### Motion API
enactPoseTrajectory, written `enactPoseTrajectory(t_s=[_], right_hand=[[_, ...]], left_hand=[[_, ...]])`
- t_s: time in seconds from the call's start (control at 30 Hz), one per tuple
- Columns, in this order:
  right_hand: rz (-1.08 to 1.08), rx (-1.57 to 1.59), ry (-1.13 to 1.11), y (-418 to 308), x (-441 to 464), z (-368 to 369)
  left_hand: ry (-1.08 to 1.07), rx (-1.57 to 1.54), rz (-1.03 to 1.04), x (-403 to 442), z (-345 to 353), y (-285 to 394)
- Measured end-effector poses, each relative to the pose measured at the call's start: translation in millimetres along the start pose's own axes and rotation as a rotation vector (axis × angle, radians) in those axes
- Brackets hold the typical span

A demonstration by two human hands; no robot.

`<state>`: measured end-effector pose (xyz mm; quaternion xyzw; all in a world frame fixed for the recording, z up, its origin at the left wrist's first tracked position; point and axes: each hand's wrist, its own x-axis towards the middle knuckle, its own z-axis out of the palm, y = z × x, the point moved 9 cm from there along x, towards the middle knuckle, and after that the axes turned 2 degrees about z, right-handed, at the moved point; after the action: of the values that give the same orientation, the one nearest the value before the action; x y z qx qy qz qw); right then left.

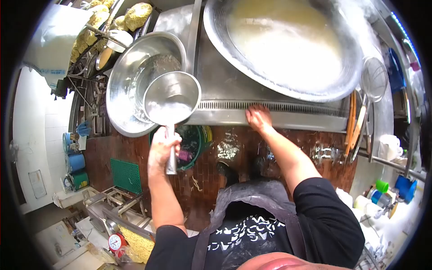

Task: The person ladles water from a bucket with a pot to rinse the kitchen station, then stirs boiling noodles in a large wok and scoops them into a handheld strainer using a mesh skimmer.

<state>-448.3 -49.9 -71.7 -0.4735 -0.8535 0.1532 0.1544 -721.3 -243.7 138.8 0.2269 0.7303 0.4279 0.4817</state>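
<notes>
My left hand (164, 146) is wrapped round the handle of a metal ladle (172, 96), a deep round scoop. The ladle is over the right part of a wide steel bowl (121, 85), which holds some clear liquid. At the stove's front edge, by the slotted grille (297, 108), rests my right hand (258, 118), its fingers curled down; whether anything is under them is hidden. Beyond it, a very large pan (274, 90) holds steaming, cloudy pale liquid.
A mesh skimmer (374, 78) and long wooden-handled tools (355, 126) stand right of the pan. Below the bowl is a green tub (198, 146) on the wet brown floor. Yellow noodle-like bundles (137, 17) lie at the upper left. A green mat (126, 175) is at left.
</notes>
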Motion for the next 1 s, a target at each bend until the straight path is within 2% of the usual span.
enactPoseTrajectory(t_s=[0.13, 0.2, 0.23, 0.27, 0.3, 0.33, 0.43, 0.5, 0.57, 0.6, 0.7, 0.73, 0.8, 0.87, 0.9, 1.0], right_hand=[[0.009, -0.027, -0.001, -2.9, 1.0, -2.9], [0.022, -0.045, -0.008, -1.1, 0.4, 0.6], [0.043, -0.055, -0.037, 0.3, 0.4, 2.1], [0.049, -0.052, -0.044, 0.4, 1.2, 2.4], [0.054, -0.049, -0.051, 0.3, 1.7, 2.8], [0.062, -0.047, -0.058, 0.5, 1.6, 3.4], [0.033, -0.05, 0.009, -3.2, 1.7, -3.6], [0.04, -0.048, 0.006, -2.3, 2.0, -2.2], [0.063, -0.05, -0.033, -0.2, 2.0, 0.4], [0.082, -0.052, -0.068, 1.1, 2.5, 2.6], [0.088, -0.061, -0.074, -0.2, 1.6, 3.8], [0.09, -0.06, -0.08, 0.6, 2.0, 4.7], [0.083, -0.052, -0.08, 1.9, 1.5, 5.8], [0.072, -0.066, -0.077, -0.3, 4.0, 3.2], [0.072, -0.072, -0.082, -1.3, 1.8, 3.2], [0.082, -0.054, -0.102, -0.4, 1.1, 3.8]], left_hand=[[0.084, 0.323, -0.038, 84.2, -37.4, 51.8], [0.069, 0.41, 0.065, 172.8, -57.8, 64.4], [0.111, 0.402, 0.086, 194.4, -52.1, 90.0], [0.06, 0.45, 0.172, 230.8, -47.8, 106.2], [0.055, 0.417, 0.146, 271.0, -50.0, 114.9], [0.097, 0.528, 0.107, 288.1, -44.7, 138.3], [0.12, 0.333, 0.073, 354.8, -50.3, 177.6], [0.053, 0.073, 0.036, 402.3, -69.6, 178.4], [0.052, 0.037, -0.022, 386.7, -68.2, 189.3], [0.0, 0.017, -0.001, 395.5, -72.9, 185.2], [-0.229, -0.189, -0.135, 372.0, -69.5, 161.5], [-0.23, -0.22, -0.148, 359.8, -71.6, 149.5], [-0.264, -0.142, -0.084, 317.4, -72.5, 130.3], [-0.172, 0.013, 0.049, 262.5, -71.8, 110.8], [-0.096, 0.121, 0.072, 226.7, -65.0, 105.4], [-0.053, 0.386, 0.074, 165.5, -53.4, 65.3]])
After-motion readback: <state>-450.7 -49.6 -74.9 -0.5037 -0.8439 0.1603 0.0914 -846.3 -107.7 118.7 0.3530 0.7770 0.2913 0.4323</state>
